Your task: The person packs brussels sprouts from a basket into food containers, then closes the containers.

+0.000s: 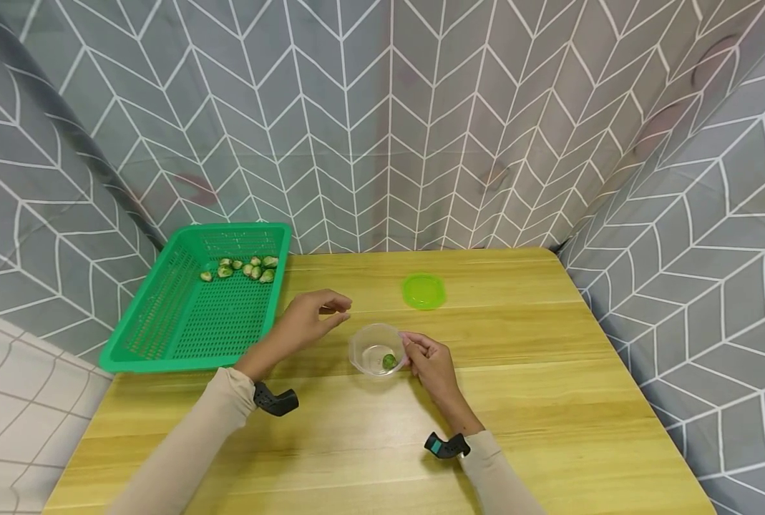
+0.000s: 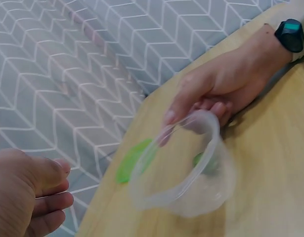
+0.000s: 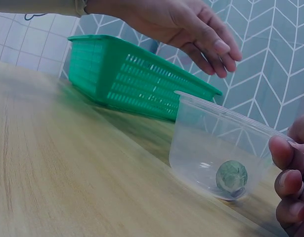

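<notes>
A clear plastic container [image 1: 364, 359] stands on the wooden table with one Brussels sprout [image 1: 389, 361] inside, at its right side. My right hand [image 1: 432, 365] pinches the container's right rim between thumb and fingers. In the right wrist view the sprout [image 3: 232, 177] shows through the container's wall [image 3: 191, 143]. My left hand [image 1: 314, 315] hovers between the basket and the container, fingers loosely bent with nothing in them. The left wrist view shows the left hand [image 2: 30, 192] apart from the container's rim [image 2: 166, 197].
A green perforated basket [image 1: 211, 325] stands at the table's left, with several Brussels sprouts [image 1: 253, 270] near its back edge. Behind the container lies a bright green lid [image 1: 424, 291]. A patterned grey curtain [image 1: 382, 129] hangs along the table's back.
</notes>
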`<state>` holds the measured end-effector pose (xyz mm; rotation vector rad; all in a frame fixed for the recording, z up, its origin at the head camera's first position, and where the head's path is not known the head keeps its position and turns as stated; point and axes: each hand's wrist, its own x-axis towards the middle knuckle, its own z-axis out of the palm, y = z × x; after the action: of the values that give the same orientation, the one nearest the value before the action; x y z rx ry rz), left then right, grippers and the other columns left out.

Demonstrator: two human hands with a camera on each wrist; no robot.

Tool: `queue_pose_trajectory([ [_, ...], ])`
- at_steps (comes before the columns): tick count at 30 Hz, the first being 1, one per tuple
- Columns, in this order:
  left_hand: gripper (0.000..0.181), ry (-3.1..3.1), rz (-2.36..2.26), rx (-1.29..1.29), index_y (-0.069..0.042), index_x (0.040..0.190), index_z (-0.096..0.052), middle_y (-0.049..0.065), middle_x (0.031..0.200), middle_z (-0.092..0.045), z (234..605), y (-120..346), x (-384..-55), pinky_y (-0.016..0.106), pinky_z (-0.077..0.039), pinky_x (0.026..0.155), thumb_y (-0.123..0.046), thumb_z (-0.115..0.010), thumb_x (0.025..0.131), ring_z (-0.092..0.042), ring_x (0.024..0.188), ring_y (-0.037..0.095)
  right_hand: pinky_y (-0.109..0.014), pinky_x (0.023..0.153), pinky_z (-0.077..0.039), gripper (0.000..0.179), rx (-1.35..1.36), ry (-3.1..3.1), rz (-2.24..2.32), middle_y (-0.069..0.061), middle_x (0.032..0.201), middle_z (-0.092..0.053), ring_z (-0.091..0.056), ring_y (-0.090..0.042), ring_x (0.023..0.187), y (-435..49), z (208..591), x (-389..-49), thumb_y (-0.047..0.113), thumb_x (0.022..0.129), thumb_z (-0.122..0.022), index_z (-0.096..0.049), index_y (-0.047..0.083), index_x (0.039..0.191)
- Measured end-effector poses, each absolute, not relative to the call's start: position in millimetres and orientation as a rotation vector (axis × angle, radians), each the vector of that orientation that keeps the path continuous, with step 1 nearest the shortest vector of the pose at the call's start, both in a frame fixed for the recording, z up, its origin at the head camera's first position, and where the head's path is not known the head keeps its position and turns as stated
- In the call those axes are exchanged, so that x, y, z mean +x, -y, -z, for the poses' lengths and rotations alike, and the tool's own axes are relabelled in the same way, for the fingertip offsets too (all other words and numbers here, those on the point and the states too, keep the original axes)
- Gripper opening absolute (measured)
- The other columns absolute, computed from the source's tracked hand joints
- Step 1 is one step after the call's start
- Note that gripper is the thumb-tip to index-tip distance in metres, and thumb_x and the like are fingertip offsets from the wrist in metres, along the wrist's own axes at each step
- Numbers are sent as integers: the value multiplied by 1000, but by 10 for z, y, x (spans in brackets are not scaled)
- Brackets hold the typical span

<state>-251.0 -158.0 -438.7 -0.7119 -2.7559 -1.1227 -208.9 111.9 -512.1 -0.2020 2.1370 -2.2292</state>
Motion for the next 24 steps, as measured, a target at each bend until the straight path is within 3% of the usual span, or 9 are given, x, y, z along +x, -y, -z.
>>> queue_pose_trajectory([
  [4,22,2722,1134,-686,-8,115,-73,6,112,-74,4337,1749,-2546,42,-59,91,-16,-73,95,-71,101,23,-16,40,-34,27,-203,-2134,2225,-31,72,-62,-46,-9,48,-1124,5132,-2099,6,101,-60,-68,-11,120],
  [9,21,2686,1143,-613,-10,115,-73,7,112,-73,4301,1998,-2582,45,-59,90,-17,-73,95,-71,102,25,-16,40,-34,28,-213,-2131,2227,-35,72,-59,-45,-9,47,-1126,5142,-2105,5,101,-60,-67,-12,121],
  [16,24,2665,1110,-523,-10,120,-70,9,114,-73,4246,2358,-2634,43,-59,86,-17,-71,97,-70,100,25,-16,40,-37,28,-215,-2118,2238,-20,68,-63,-46,-10,47,-1130,5153,-2115,5,100,-60,-66,-13,121],
  [24,28,2649,1012,-415,-4,122,-69,13,112,-73,4276,2789,-2732,51,-57,85,-19,-69,98,-70,100,34,-16,39,-36,28,-230,-2098,2244,-21,68,-63,-46,-11,46,-1133,5167,-2118,6,100,-60,-66,-13,121],
])
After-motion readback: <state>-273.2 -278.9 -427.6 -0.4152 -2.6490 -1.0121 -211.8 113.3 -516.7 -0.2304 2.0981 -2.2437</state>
